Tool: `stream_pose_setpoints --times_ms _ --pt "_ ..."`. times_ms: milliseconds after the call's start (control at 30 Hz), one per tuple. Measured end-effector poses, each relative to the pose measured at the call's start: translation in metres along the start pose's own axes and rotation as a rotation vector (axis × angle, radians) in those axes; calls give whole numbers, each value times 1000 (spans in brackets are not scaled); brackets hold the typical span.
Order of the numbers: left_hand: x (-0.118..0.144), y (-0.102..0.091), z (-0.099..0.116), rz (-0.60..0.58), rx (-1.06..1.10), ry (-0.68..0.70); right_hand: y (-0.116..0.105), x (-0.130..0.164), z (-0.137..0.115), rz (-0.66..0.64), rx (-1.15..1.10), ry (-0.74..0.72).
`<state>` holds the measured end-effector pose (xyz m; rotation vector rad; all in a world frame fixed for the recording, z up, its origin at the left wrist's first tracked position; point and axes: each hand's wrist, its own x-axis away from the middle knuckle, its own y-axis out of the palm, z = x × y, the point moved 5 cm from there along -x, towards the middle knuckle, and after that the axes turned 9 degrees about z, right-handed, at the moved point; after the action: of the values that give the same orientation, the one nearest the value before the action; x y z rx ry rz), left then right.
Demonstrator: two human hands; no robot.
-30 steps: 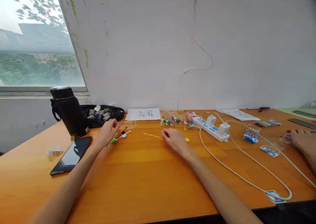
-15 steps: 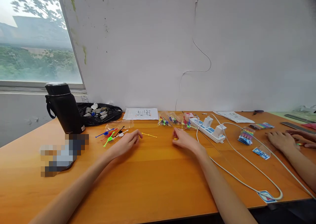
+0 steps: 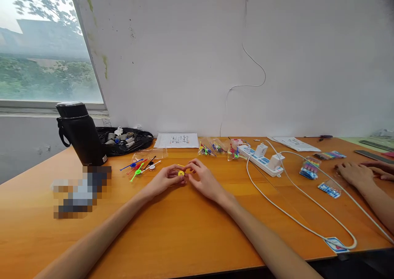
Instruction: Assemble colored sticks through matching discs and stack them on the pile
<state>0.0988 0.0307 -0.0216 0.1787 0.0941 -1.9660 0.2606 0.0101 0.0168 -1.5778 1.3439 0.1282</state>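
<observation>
1. the wooden table point(image 3: 191, 229) lies under both forearms.
2. the left hand point(image 3: 164, 179) and right hand point(image 3: 203, 180) meet, fingertips pinching a small yellow disc piece point(image 3: 181, 173) between them.
3. it looks light, stiff and slippery plastic; best held by its rim.
4. loose coloured sticks point(image 3: 140, 167) lie just left of the left hand.

Yellow disc point(image 3: 181, 173): small, round, bright yellow plastic piece, pinched between the fingertips of the left hand point(image 3: 164, 179) and the right hand point(image 3: 203, 179), which meet over it just above the tabletop. Only its flat face shows, turned toward the camera; whether a stick is joined to it cannot be told. A thin yellow stick point(image 3: 181, 165) shows just beyond the fingertips, mostly hidden by them.
</observation>
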Motion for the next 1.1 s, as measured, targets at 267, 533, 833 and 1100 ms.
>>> stream_pose_setpoints --times_ms 267,533,833,1100 --pt "-2 -11 -1 122 -2 -41 0 6 29 -65 438 79" --pt "-4 -8 -3 106 0 -22 -4 4 28 4 520 81" --pt "-4 -8 -10 64 -73 -15 -3 2 28 0 561 132" --pt "4 9 9 -6 -283 97 11 1 27 -15 443 101"
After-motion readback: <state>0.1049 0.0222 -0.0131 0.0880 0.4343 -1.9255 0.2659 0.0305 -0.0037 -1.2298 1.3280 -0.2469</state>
